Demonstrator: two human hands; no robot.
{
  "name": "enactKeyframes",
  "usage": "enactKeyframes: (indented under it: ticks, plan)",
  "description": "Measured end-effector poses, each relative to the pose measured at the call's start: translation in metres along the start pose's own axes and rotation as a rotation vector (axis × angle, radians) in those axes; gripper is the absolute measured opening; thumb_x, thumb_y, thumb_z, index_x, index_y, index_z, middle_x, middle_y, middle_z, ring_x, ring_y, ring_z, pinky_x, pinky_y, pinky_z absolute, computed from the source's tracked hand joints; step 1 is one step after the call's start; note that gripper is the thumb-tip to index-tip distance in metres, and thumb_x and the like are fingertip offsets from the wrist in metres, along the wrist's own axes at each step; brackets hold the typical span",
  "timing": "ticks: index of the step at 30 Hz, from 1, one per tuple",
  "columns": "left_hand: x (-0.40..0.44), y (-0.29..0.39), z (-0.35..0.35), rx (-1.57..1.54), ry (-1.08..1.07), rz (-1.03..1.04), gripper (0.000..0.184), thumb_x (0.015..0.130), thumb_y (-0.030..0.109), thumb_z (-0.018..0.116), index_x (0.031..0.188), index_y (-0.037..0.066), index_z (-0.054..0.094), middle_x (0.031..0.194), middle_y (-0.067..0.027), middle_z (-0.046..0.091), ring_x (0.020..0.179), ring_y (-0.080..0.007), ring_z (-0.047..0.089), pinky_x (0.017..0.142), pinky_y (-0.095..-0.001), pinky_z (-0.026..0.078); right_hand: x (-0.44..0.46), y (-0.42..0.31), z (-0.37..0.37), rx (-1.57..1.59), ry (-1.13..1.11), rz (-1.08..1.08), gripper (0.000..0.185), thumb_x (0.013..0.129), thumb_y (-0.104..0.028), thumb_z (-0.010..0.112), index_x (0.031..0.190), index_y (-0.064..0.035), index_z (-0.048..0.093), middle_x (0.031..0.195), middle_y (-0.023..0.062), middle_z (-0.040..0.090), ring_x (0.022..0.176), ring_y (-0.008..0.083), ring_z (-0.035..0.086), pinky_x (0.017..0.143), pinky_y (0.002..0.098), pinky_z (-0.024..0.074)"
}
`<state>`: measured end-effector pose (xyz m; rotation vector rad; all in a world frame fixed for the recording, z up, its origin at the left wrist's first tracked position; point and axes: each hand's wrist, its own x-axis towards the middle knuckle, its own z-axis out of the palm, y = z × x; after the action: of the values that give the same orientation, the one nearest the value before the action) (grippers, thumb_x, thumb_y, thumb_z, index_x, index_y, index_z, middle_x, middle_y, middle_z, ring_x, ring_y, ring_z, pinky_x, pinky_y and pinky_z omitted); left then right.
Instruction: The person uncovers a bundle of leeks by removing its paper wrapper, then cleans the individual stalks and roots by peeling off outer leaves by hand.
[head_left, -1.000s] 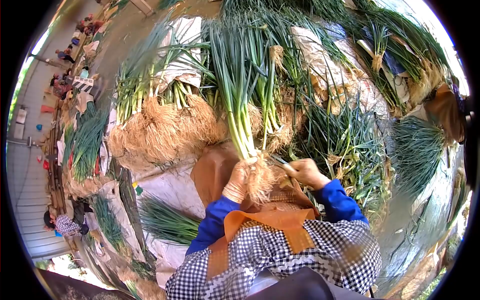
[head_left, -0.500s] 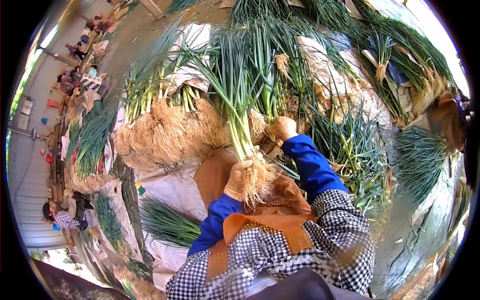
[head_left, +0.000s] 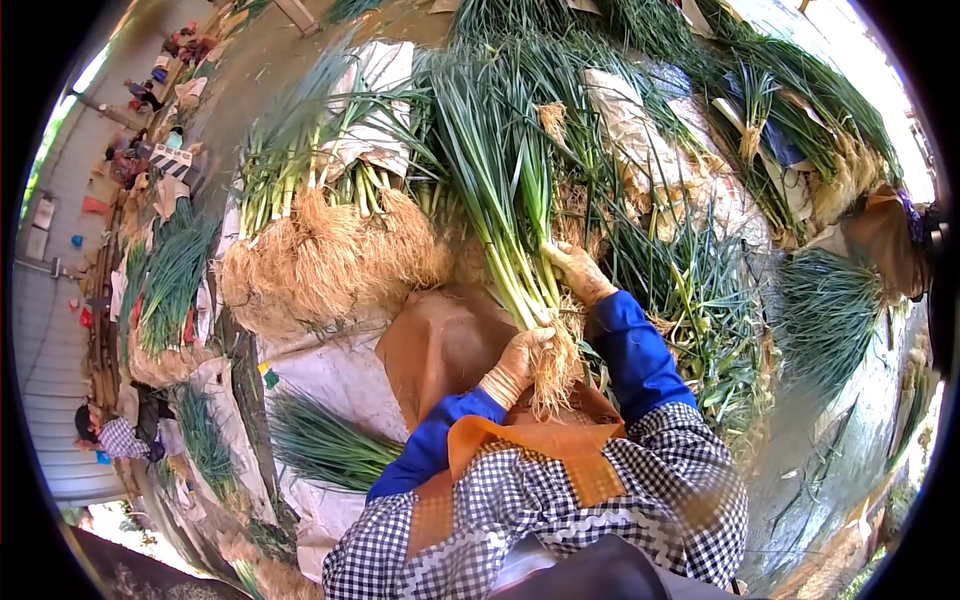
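A bunch of green onions [head_left: 508, 265] leans across the middle of the view, long leaves pointing away from me and tan stringy roots [head_left: 555, 378] towards my apron. My left hand [head_left: 520, 362] is closed round the pale stalk ends, just above those roots. Higher up on the right edge of the bunch, my right hand [head_left: 580, 270] has its fingers closed on stalks; its fingertips are partly hidden. Both hands look gloved or coated with soil. An orange-brown apron [head_left: 440, 345] covers my lap beneath the bunch.
A row of bundled onions with thick roots [head_left: 325, 245] lies at left. Loose onions and leaves [head_left: 700, 310] are piled at right. More onion leaves [head_left: 325, 440] rest on a white sheet [head_left: 335, 385]. Another person [head_left: 120, 435] sits at far left.
My left hand has moved right with its bunch. The stalks by my right hand now lie against that bunch, and my right hand has shifted slightly down and right.
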<state>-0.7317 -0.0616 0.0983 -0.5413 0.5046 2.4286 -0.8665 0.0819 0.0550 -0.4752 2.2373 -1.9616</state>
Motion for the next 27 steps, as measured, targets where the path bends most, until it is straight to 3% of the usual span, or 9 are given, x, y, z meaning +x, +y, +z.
enactKeyframes:
  ticks: [1,9,11,13,15,18,21,25,27]
  plan:
    - [0.001,0.0,-0.001,0.006,-0.001,0.006,0.028,0.076,0.003,0.057,0.103,0.0,0.054,0.091,-0.0086,0.06,0.082,-0.0188,0.06,0.077,-0.0304,0.051,0.008,-0.005,0.012,0.42,0.012,0.403,0.029,0.089,-0.028,0.054,0.099,-0.0012,0.058,0.067,-0.0009,0.052,0.064,0.0088,0.046,0.053,0.0252,0.038]
    - [0.007,0.009,-0.008,-0.008,0.142,0.147,0.015,0.081,0.009,0.054,0.092,0.0,0.06,0.079,-0.008,0.063,0.067,-0.0178,0.061,0.062,-0.0295,0.053,-0.121,-0.089,-0.057,0.488,0.182,0.378,0.019,0.089,-0.023,0.052,0.083,-0.0059,0.056,0.07,-0.0007,0.055,0.058,0.004,0.043,0.049,0.0177,0.0338]
    - [0.003,0.011,-0.004,0.013,0.195,0.16,0.015,0.08,0.01,0.055,0.09,0.0,0.06,0.077,-0.0072,0.063,0.066,-0.0167,0.061,0.061,-0.0282,0.052,-0.132,-0.096,-0.117,0.103,0.256,0.558,0.022,0.087,-0.027,0.055,0.084,-0.005,0.056,0.071,0.005,0.06,0.06,0.0117,0.054,0.051,0.0245,0.0413]
    - [0.0,0.009,-0.009,0.042,0.169,0.123,0.014,0.079,0.01,0.056,0.089,0.001,0.06,0.075,-0.0053,0.062,0.064,-0.0149,0.061,0.058,-0.0263,0.052,-0.117,-0.058,-0.126,-1.222,0.039,0.769,0.026,0.082,-0.031,0.06,0.086,-0.0052,0.059,0.077,0.0114,0.064,0.07,0.0234,0.062,0.059,0.0332,0.0476]
    - [0.003,0.012,-0.002,0.017,0.202,0.198,0.013,0.078,0.009,0.057,0.09,0.002,0.059,0.073,-0.004,0.062,0.062,-0.0138,0.06,0.056,-0.0247,0.052,-0.089,-0.048,-0.093,-0.72,0.269,0.382,0.037,0.082,-0.039,0.057,0.098,-0.0052,0.062,0.087,0.0135,0.065,0.079,0.0293,0.063,0.068,0.0386,0.0487]
    - [0.002,0.01,-0.021,-0.032,0.121,0.16,0.019,0.077,0.007,0.057,0.096,0.002,0.057,0.079,-0.0066,0.062,0.067,-0.0175,0.061,0.062,-0.0288,0.053,-0.023,-0.054,-0.027,0.056,0.197,0.512,0.049,0.087,-0.043,0.051,0.101,0.0032,0.06,0.083,0.01,0.066,0.085,0.0185,0.059,0.079,0.0307,0.0429]
    - [0.002,0.01,-0.021,-0.018,0.124,0.187,0.027,0.077,0.006,0.055,0.103,-0.001,0.054,0.086,-0.01,0.062,0.073,-0.021,0.062,0.069,-0.0332,0.054,0.021,0.068,0.011,-0.644,0.058,-0.002,0.039,0.086,-0.04,0.051,0.094,-0.0042,0.062,0.086,0.0188,0.064,0.083,0.029,0.063,0.074,0.0393,0.0468]
    - [0.006,0.007,-0.018,-0.065,0.129,0.182,0.026,0.078,0.007,0.054,0.103,-0.001,0.054,0.084,-0.0105,0.062,0.072,-0.0212,0.061,0.069,-0.0342,0.053,-0.013,-0.033,0.017,-1.072,0.054,0.226,0.029,0.085,-0.036,0.05,0.073,-0.0108,0.058,0.058,0.0111,0.06,0.054,0.0296,0.061,0.049,0.0397,0.0482]
    - [0.002,0.003,-0.008,-0.064,0.166,0.173,0.026,0.078,0.007,0.054,0.102,-0.001,0.055,0.083,-0.0107,0.062,0.071,-0.0214,0.061,0.068,-0.0348,0.053,-0.045,-0.021,0.003,-1.035,0.229,-0.075,0.026,0.083,-0.03,0.052,0.067,-0.0111,0.056,0.053,0.0099,0.058,0.049,0.0275,0.059,0.045,0.0375,0.0473]
